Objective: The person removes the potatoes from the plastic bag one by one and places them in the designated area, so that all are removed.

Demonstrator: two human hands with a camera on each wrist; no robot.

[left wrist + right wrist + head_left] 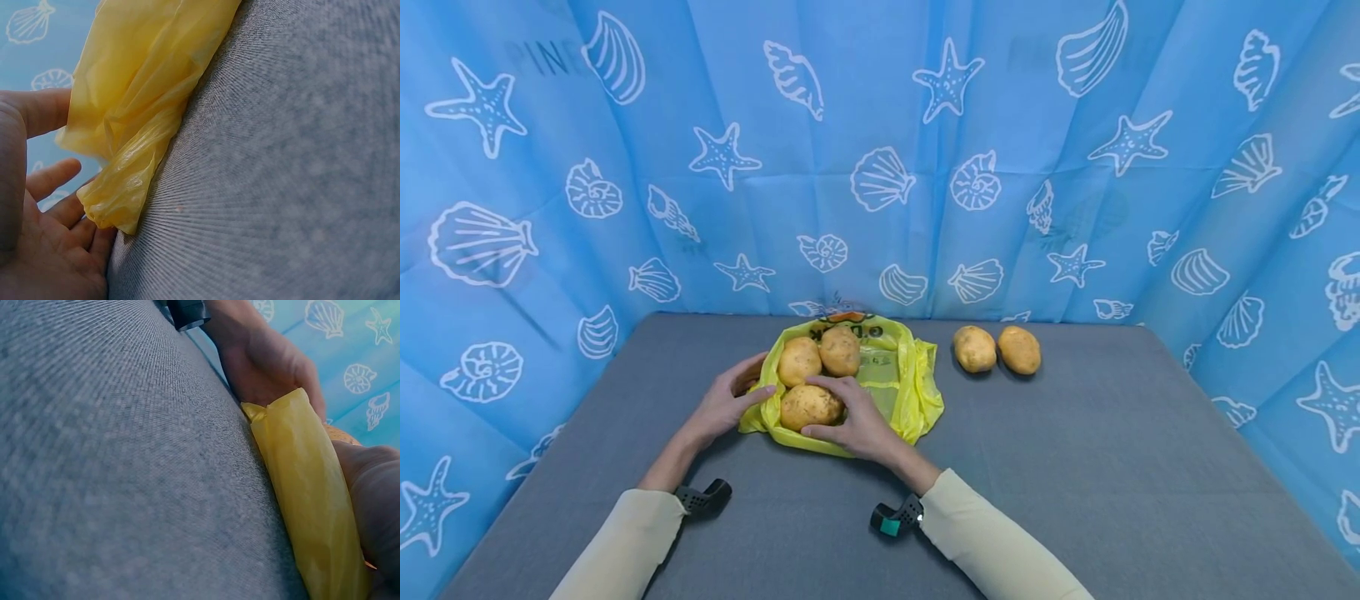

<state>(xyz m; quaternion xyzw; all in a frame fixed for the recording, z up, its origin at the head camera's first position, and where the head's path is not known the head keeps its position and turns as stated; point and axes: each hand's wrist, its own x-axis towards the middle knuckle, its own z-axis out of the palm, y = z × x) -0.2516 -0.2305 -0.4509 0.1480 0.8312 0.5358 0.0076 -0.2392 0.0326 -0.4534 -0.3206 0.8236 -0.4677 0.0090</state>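
Note:
A yellow plastic bag [928, 392] lies spread wide on the table, with three potatoes in its left part. The right hand [861, 423] grips the front potato [808, 407], thumb on the near side and fingers on the far side. Behind it lie two more potatoes, one at left [799, 361] and one at right [840, 350]. At the bag's left edge is the left hand [726, 404], its thumb touching the rim. In the left wrist view its fingers [53, 178] are spread, loosely bent, beside the yellow plastic [144, 94]. The right wrist view shows the bag's side [306, 487] hiding most of that potato.
Two potatoes, one at left [975, 349] and one at right [1019, 350], lie side by side right of the bag. A grey cloth covers the table [1075, 483]. Behind and beside it hangs a blue curtain [925, 233] with white shells and starfish.

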